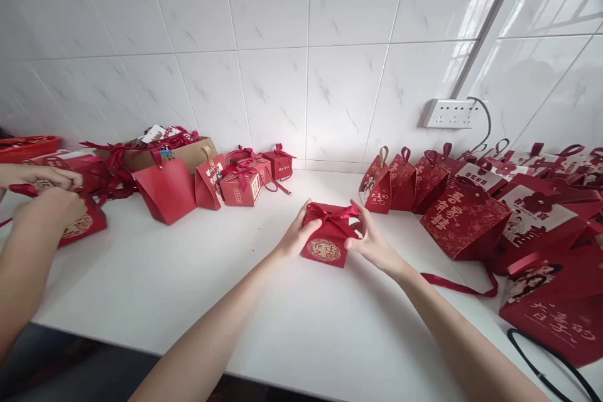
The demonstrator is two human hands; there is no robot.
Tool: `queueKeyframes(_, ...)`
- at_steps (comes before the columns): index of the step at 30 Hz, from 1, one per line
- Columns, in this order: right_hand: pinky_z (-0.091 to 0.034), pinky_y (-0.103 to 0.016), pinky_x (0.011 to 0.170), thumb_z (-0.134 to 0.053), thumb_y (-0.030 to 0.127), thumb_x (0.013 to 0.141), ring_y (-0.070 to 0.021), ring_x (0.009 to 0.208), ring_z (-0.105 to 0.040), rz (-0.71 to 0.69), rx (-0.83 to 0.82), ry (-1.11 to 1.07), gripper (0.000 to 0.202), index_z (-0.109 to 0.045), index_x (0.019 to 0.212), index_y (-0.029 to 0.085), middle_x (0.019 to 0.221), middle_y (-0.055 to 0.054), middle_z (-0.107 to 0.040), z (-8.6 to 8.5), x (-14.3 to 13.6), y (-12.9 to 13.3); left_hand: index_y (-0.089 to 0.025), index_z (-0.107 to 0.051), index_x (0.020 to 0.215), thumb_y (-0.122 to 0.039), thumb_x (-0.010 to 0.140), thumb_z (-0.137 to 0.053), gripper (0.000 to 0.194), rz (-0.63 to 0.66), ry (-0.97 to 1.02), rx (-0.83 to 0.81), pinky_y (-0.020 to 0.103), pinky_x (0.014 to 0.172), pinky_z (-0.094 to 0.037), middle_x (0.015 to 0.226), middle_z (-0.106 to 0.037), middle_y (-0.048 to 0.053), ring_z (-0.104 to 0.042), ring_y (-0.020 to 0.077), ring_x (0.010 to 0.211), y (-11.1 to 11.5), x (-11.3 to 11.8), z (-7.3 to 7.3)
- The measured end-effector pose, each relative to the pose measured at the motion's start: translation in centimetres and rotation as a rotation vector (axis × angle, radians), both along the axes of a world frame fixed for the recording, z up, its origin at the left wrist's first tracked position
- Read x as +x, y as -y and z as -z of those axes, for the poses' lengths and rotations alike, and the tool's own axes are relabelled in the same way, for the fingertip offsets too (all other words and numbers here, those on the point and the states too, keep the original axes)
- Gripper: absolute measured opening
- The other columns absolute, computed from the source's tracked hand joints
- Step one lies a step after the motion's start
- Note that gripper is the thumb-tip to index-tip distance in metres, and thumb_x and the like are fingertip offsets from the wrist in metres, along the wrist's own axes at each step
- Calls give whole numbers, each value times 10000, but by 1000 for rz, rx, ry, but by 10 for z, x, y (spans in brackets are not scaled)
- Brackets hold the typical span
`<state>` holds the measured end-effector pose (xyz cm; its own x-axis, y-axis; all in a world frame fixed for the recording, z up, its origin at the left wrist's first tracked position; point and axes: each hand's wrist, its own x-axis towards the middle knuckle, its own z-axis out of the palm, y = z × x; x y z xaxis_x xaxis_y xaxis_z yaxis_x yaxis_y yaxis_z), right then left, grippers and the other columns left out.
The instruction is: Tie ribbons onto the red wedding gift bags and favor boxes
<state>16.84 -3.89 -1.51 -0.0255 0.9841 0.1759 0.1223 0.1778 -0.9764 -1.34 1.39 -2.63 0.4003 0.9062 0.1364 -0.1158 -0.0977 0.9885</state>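
Observation:
In the middle of the white table stands a small red gift box [325, 250] with a gold round emblem on its front and a red ribbon bow [333, 213] tied on top. My left hand [300, 229] grips its left side, the thumb lying near the bow. At the right side, my right hand [370, 239] holds the box with its thumb and fingers around the edge. The back of the box is hidden from me.
Red gift boxes [464, 220] crowd the right side, beside a loose ribbon [459, 286] and black cable [549, 352]. More boxes [242, 185] and a ribbon-filled carton [191, 154] stand back left. At far left, a co-worker's hands [56, 201] handle another red box [89, 223].

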Motion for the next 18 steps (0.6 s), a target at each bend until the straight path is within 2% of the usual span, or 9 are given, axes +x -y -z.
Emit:
queueKeyframes(2, -524, -421, 834, -817, 488, 533, -262, 1048, -553, -30, -9, 83, 1055, -266, 1407, 275, 1361, -129, -438, 1, -1, 1, -273, -322, 1432, -397, 822, -579, 673, -29, -26, 44, 468, 1030, -464, 1365, -540, 60, -528, 283, 1243, 0, -1, 3)
queueKeyframes(5, -504, -431, 870, -786, 472, 582, -276, 1101, -538, -44, -51, 127, 1023, -209, 1404, 272, 1372, -132, -436, 2, -3, 0, -281, -329, 1429, -448, 846, -552, 647, -39, -144, 155, 482, 1064, -432, 1374, -531, 64, -505, 281, 1267, 4, -6, 3)
queueKeyframes(7, -484, -442, 901, -764, 508, 584, -288, 1114, -531, 33, -27, 136, 986, -237, 1375, 249, 1362, -137, -446, 3, -4, -1, -269, -297, 1444, -475, 836, -563, 695, -20, -245, 272, 493, 1096, -391, 1409, -492, 82, -465, 286, 1303, 6, -11, 3)
queueKeyframes(10, -476, -449, 898, -736, 553, 591, -294, 1061, -559, 238, 35, 149, 902, -298, 1312, 232, 1313, -139, -479, 7, -2, -5, -243, -286, 1441, -460, 778, -637, 781, -40, -398, 426, 513, 1151, -290, 1518, -319, 108, -300, 303, 1404, 1, -19, 2)
queueKeyframes(12, -504, -425, 826, -735, 548, 592, -286, 981, -590, 365, 78, 149, 848, -333, 1263, 220, 1268, -146, -499, 9, 1, -8, -207, -326, 1403, -393, 773, -644, 729, -221, -419, 497, 496, 1169, -253, 1516, -313, 133, -274, 293, 1416, -10, -27, 3)
queueKeyframes(15, -519, -385, 734, -746, 519, 581, -277, 904, -602, 517, 158, 137, 772, -386, 1181, 192, 1158, -142, -538, 11, 7, -12, -173, -351, 1327, -211, 788, -580, 587, -664, -349, 550, 433, 1179, -247, 1446, -386, 154, -324, 247, 1390, -34, -45, 7)
queueKeyframes(18, -517, -379, 703, -764, 487, 569, -264, 836, -603, 614, 186, 145, 659, -450, 1067, 190, 1032, -112, -574, 10, 11, -15, -164, -278, 1327, -123, 770, -545, 619, -958, -317, 471, 461, 1181, -214, 1460, -296, 185, -222, 264, 1427, -57, -69, 13)
